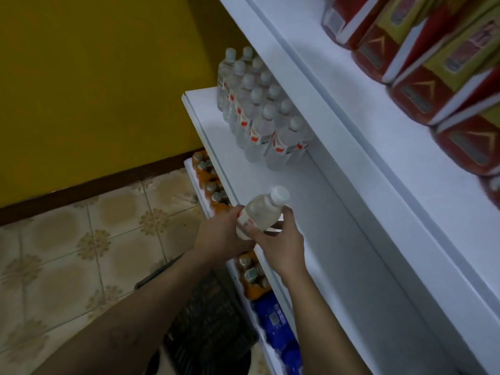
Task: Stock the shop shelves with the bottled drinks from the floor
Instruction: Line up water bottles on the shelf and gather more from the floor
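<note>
Legible text: none confirmed.
White characters are seen on the blue pack (273, 320) but are too blurred to be read. The red-and-white labels on the shelved bottles (255, 138) and the label on the held bottle (257, 215) cannot be resolved either. Only a gold triangle mark is made out on the red boxes (416, 93); the print there is smeared.

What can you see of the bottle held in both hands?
The small clear plastic bottle has a white cap and a white label. It is tilted, cap up and to the right, over the front edge of the white shelf. The left hand grips its base end; the right hand holds its body.
</note>
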Demonstrator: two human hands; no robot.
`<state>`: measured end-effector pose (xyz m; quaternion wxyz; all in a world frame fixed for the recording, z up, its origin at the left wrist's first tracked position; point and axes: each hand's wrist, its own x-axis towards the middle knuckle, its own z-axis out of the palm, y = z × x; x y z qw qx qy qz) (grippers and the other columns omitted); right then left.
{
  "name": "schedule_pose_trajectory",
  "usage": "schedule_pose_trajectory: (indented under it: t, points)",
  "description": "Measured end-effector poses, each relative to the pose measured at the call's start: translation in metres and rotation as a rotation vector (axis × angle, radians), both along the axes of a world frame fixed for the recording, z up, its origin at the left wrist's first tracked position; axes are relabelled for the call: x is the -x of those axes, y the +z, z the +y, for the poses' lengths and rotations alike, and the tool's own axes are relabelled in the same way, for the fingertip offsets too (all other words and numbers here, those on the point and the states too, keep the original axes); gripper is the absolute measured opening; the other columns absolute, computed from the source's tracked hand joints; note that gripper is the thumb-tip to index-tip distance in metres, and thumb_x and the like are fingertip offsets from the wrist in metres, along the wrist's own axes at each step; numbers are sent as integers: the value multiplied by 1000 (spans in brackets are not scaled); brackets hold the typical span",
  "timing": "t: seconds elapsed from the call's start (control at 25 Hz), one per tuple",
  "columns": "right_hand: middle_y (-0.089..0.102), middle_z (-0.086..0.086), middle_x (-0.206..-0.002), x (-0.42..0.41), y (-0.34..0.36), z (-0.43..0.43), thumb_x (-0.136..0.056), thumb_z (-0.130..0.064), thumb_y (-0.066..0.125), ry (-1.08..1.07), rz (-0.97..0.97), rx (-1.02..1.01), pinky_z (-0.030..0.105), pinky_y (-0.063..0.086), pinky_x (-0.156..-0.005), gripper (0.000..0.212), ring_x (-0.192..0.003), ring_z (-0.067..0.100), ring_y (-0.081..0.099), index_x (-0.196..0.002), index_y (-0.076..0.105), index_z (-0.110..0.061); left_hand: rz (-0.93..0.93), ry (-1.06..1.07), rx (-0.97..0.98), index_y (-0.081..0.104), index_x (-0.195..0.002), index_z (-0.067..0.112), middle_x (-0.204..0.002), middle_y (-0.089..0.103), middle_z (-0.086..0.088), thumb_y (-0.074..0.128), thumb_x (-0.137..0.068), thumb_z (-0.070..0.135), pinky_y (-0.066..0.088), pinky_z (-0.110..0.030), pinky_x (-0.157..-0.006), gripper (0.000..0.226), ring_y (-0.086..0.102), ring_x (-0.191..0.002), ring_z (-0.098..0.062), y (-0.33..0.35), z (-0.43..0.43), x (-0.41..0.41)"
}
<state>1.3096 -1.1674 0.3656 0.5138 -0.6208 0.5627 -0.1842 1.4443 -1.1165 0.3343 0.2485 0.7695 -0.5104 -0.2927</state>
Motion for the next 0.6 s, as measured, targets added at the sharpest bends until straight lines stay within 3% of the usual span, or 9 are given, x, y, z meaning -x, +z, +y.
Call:
schedule_pose_trajectory:
  t: [0.08, 0.24, 0.32, 0.4, 0.6]
  points:
    - [61, -13, -115, -24, -11, -23, -73, -40, 85, 4, 27, 51, 21, 53, -80, 65, -106, 12, 64, -124, 45, -37, 21, -55, -35, 55, -127, 29, -113, 65, 9, 76, -73, 50, 55, -32, -82, 62, 63, -99, -12, -12, -26, -29]
    - [59, -10, -115, -89, -38, -63, -74, -32, 85, -159, 64, 156, 21, 52, -85, 65, -104, 12, 61, -128, 49, -23, 165, -122, -13, 38, -141, 34, -132, 53, 15, 70, -73, 61, 50, -40, -98, 80, 55, -116, -8, -47, -80, -82]
    - [61, -9, -107, -111, -55, -84, -73, -33, 86, -245, 97, 197, 17, 48, -75, 61, -99, 14, 63, -123, 53, -21, 165, -121, 25, 29, -149, 34, -143, 49, 7, 74, -76, 52, 47, -42, -101, 87, 50, -127, -16, -57, -97, -98]
    - [64, -8, -104, -122, -70, -106, -71, -36, 87, -320, 121, 223, 23, 50, -78, 59, -96, 15, 64, -117, 54, -21, 159, -72, 31, 21, -152, 32, -151, 40, 3, 73, -81, 42, 42, -41, -107, 89, 41, -136, -20, -62, -110, -112]
    - [64, -7, -97, -128, -82, -155, -71, -31, 87, -462, 145, 317, 17, 43, -73, 53, -87, 14, 62, -111, 56, -15, 273, -50, 43, 20, -152, 32, -156, 32, 3, 69, -87, 38, 35, -36, -113, 82, 34, -141, -19, -84, -117, -127]
